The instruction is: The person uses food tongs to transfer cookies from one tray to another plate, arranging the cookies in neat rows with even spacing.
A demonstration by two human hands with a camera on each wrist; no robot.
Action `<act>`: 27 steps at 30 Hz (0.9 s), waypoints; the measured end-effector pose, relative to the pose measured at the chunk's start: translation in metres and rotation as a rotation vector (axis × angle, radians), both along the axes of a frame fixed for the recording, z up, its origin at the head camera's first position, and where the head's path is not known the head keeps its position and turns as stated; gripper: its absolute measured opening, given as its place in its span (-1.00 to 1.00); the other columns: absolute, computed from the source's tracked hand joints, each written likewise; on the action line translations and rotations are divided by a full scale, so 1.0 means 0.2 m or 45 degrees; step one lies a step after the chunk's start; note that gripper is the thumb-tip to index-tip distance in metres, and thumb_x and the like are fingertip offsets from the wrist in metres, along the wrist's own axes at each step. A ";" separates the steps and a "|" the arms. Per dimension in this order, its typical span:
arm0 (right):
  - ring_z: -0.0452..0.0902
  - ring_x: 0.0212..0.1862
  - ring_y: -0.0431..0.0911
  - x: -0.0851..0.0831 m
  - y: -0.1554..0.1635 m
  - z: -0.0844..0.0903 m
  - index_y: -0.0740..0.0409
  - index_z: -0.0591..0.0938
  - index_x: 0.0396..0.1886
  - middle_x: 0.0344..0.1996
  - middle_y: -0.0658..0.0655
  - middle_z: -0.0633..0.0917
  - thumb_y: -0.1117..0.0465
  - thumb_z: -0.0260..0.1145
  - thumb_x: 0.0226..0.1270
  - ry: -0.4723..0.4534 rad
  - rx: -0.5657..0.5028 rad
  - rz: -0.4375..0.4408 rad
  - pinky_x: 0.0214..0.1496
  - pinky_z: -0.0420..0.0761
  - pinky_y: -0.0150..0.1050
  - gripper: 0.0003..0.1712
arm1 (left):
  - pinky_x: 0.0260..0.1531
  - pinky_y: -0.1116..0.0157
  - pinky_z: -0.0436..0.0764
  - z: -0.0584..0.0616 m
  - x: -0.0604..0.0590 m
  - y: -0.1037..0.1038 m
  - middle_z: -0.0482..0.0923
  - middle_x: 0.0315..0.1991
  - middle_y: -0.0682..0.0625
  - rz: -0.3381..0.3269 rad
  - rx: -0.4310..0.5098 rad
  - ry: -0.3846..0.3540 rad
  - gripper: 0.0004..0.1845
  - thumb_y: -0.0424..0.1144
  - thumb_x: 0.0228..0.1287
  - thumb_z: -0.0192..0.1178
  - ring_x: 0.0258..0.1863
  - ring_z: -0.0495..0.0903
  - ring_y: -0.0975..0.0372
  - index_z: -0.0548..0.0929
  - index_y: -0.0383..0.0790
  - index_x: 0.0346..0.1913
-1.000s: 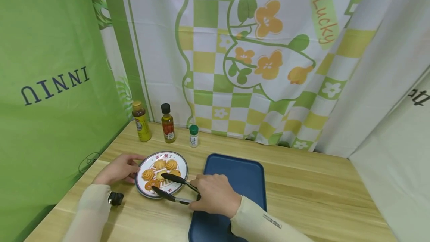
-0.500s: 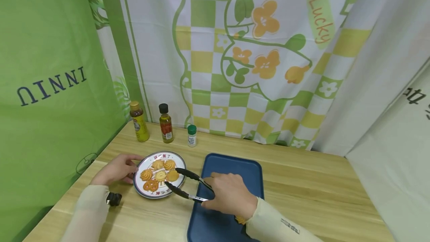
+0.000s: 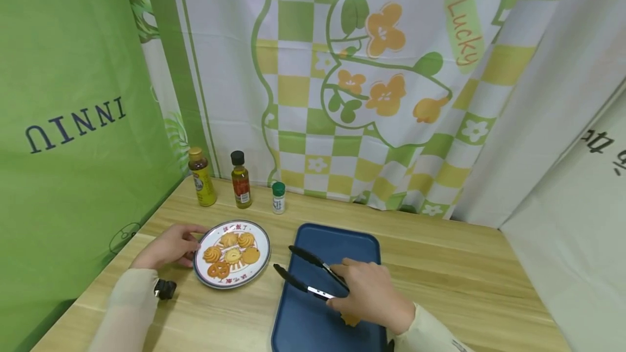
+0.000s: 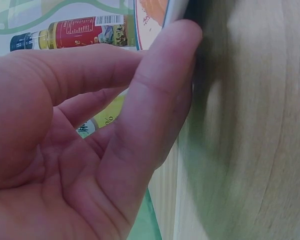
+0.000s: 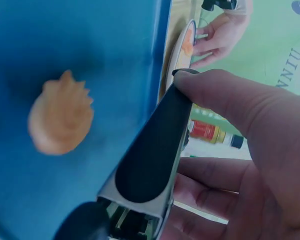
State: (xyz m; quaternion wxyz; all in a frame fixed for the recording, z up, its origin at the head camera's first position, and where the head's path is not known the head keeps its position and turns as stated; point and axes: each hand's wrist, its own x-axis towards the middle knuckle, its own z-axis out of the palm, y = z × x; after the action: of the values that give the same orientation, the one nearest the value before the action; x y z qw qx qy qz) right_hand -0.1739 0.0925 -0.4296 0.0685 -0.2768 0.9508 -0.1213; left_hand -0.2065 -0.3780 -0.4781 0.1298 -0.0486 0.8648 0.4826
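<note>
Head view: the right hand [image 3: 374,295] curls its fingers around black tongs [image 3: 308,273], tips apart and empty, above the blue tray [image 3: 337,243] where one cookie [image 5: 60,120] lies. The left hand [image 3: 168,246], fingers relaxed, touches the plate [image 3: 261,257] rim. Cookies [image 3: 230,254] look light and crumbly; they likely need a gentle squeeze at the edges.
</note>
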 end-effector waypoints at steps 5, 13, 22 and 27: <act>0.54 -0.57 -0.09 0.01 0.10 0.01 0.04 0.81 0.33 0.13 0.16 0.82 -0.22 0.75 0.17 -0.022 0.009 -0.066 -0.66 0.42 -0.20 -0.21 | -0.30 0.20 0.93 0.00 -0.01 0.01 0.62 -0.05 -0.31 -0.005 0.005 0.003 -0.42 -0.50 0.61 0.13 -0.29 0.72 0.10 0.38 -0.57 0.60; 0.71 -0.35 -0.07 0.07 0.25 0.01 0.02 0.83 0.28 0.06 0.14 0.85 -0.25 0.74 0.12 0.053 0.041 -0.130 -0.53 0.61 -0.11 -0.22 | -0.31 0.21 0.93 -0.01 -0.03 -0.01 0.62 -0.04 -0.32 -0.021 -0.006 0.019 -0.41 -0.49 0.61 0.12 -0.30 0.72 0.11 0.37 -0.57 0.61; 0.65 -0.30 -0.15 0.17 0.42 -0.05 0.04 0.82 0.29 0.00 -0.01 0.80 -0.31 0.71 0.15 -0.030 0.093 -0.168 -0.33 0.70 -0.10 -0.19 | -0.33 0.20 0.93 -0.03 -0.02 -0.02 0.64 -0.04 -0.33 -0.029 -0.042 0.017 -0.41 -0.49 0.60 0.14 -0.31 0.73 0.11 0.38 -0.57 0.60; 0.40 -0.46 -0.28 0.21 0.49 -0.07 0.03 0.81 0.27 -0.20 -0.16 0.66 -0.34 0.67 0.18 -0.048 0.138 -0.158 -0.51 0.44 -0.27 -0.21 | -0.32 0.21 0.93 -0.02 -0.01 -0.01 0.63 -0.04 -0.33 -0.028 -0.036 0.015 -0.41 -0.49 0.59 0.13 -0.30 0.72 0.11 0.38 -0.57 0.60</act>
State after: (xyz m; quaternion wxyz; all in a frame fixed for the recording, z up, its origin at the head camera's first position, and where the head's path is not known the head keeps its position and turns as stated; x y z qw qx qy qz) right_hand -0.1312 0.1913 -0.4432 0.0935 -0.2110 0.9698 -0.0786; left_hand -0.2093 -0.3805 -0.4815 0.1292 -0.0378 0.8728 0.4691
